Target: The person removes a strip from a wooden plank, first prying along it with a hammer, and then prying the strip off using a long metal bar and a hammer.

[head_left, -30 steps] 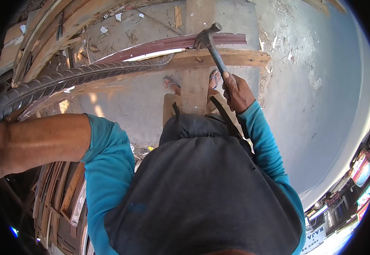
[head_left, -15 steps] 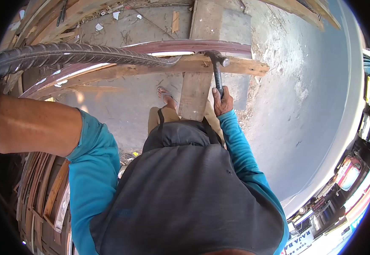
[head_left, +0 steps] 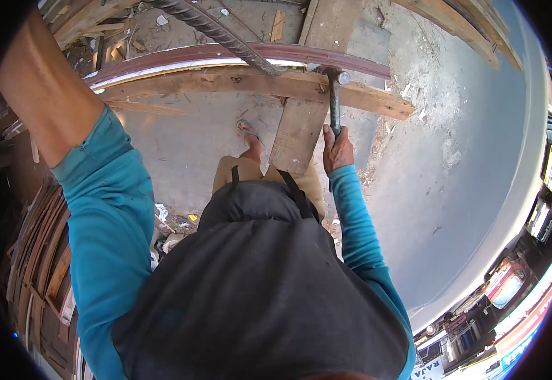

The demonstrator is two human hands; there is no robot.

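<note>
My right hand (head_left: 338, 149) is wrapped round the handle of a hammer (head_left: 335, 104). The hammer's head lies at the edge of a wooden beam (head_left: 181, 83), beside a long maroon strip of wood (head_left: 326, 56). A ribbed steel bar (head_left: 222, 35) slants down from the top edge, its tip at the seam between beam and strip. My left forearm reaches up at the upper left; the hand itself is out of frame, so its hold on the bar does not show. Beneath the beam runs a wide plank (head_left: 298, 136), its near end between my legs.
Stacked wood strips (head_left: 38, 247) lie at the lower left. More boards (head_left: 459, 28) stand at the upper right. Scraps and debris litter the concrete floor (head_left: 181, 149). A sandalled foot (head_left: 248, 131) stands left of the plank. A pale wall edge (head_left: 510, 221) curves along the right.
The ribbed bar's near end has swung from the left side up to the top, its tip staying by the beam. My left arm has risen with it, taking the hand out of view.
</note>
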